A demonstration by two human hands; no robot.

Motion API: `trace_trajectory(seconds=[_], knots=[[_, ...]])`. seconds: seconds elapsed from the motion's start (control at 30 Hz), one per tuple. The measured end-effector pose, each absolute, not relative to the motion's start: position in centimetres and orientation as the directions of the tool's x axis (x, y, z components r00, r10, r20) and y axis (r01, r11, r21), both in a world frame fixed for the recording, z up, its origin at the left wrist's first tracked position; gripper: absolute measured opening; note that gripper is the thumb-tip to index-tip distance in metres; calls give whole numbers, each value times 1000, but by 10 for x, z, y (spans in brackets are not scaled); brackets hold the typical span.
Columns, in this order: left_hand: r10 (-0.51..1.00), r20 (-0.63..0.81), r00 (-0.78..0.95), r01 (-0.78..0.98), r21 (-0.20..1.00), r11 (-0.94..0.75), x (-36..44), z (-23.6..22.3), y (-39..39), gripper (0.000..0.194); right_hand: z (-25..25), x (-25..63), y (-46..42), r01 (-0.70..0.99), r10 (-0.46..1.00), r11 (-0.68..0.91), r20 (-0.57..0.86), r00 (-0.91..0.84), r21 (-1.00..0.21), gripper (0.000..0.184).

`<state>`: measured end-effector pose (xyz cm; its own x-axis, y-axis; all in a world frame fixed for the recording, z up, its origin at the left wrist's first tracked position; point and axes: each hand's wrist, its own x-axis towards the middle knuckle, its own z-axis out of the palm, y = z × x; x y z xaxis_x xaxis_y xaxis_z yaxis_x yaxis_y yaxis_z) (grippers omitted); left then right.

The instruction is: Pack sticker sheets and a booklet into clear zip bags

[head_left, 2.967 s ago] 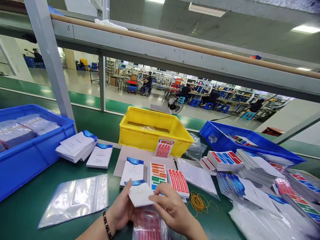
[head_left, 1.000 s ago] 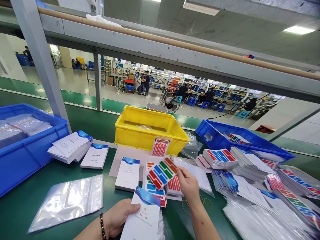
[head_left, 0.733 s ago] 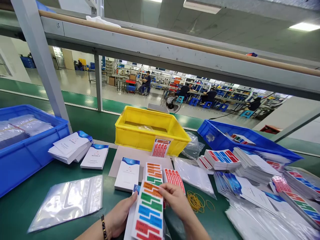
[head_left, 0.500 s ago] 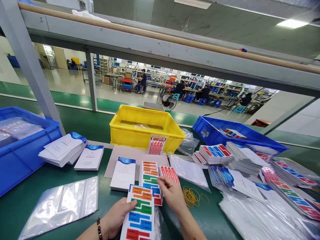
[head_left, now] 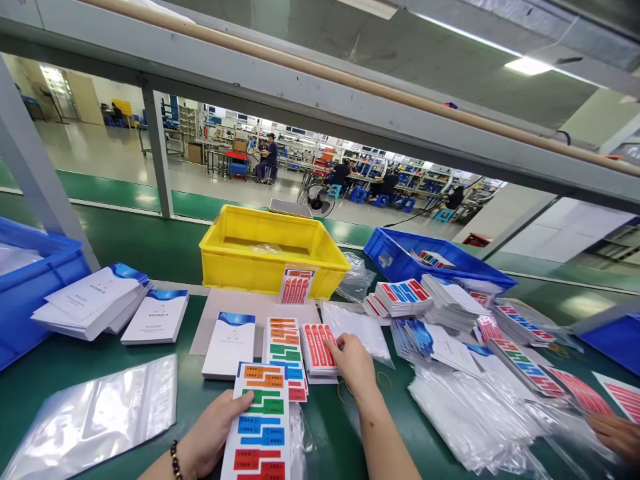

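Note:
My left hand [head_left: 213, 427], with a beaded bracelet at its wrist, grips a sheet of orange, green, blue and red label stickers [head_left: 257, 420], thumb on top. A blue edge shows behind the sheet's top. My right hand [head_left: 354, 363] has its fingertips pinched at the right edge of a pile of red label sheets [head_left: 316, 347]; whether one sheet is lifted I cannot tell. Between the hands lies a pile of multicoloured label sheets [head_left: 284, 333]. Left of it is a stack of white booklets with blue tops [head_left: 229, 350]. Clear plastic bags [head_left: 303, 433] show beneath my held sheet.
A yellow bin [head_left: 270, 267] stands behind the piles, blue bins [head_left: 440, 257] at both sides. Booklet stacks [head_left: 155, 320] and a clear bag [head_left: 100, 413] lie left. At right are label stacks [head_left: 404, 297], plastic bags [head_left: 465, 413] and another person's hand [head_left: 617, 433].
My right hand has moved from the multicoloured label pile to the red label pile. The view has swung right, and another person's hand now shows at the right edge. My left hand keeps its sheet.

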<state>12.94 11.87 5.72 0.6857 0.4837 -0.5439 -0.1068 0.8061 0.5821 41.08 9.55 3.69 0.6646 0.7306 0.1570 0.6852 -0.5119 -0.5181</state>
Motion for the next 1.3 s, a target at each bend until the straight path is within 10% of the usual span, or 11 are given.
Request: trace_trajectory(seconds=[0.43, 0.6, 0.77, 0.97, 1.13, 1.3], knots=[[541, -458, 705, -284, 516, 808, 133, 51, 123, 41, 60, 357, 75, 161, 920, -55, 13, 392, -985, 38], [601, -390, 698, -328, 571, 752, 133, 47, 122, 49, 46, 305, 70, 56, 985, -155, -150, 85, -986, 29], [619, -376, 690, -234, 694, 681, 131, 47, 121, 46, 42, 304, 72, 252, 985, -9, 35, 170, -968, 24], [520, -331, 788, -96, 767, 634, 128, 47, 117, 45, 54, 309, 75, -149, 996, -69, -77, 47, -986, 36], [609, -202, 767, 123, 978, 169, 126, 49, 122, 21, 54, 324, 82, -274, 949, -33, -116, 294, -961, 29], [594, -91, 799, 291, 924, -249, 123, 52, 127, 14, 50, 335, 87, -365, 832, 98, -125, 541, -926, 36]])
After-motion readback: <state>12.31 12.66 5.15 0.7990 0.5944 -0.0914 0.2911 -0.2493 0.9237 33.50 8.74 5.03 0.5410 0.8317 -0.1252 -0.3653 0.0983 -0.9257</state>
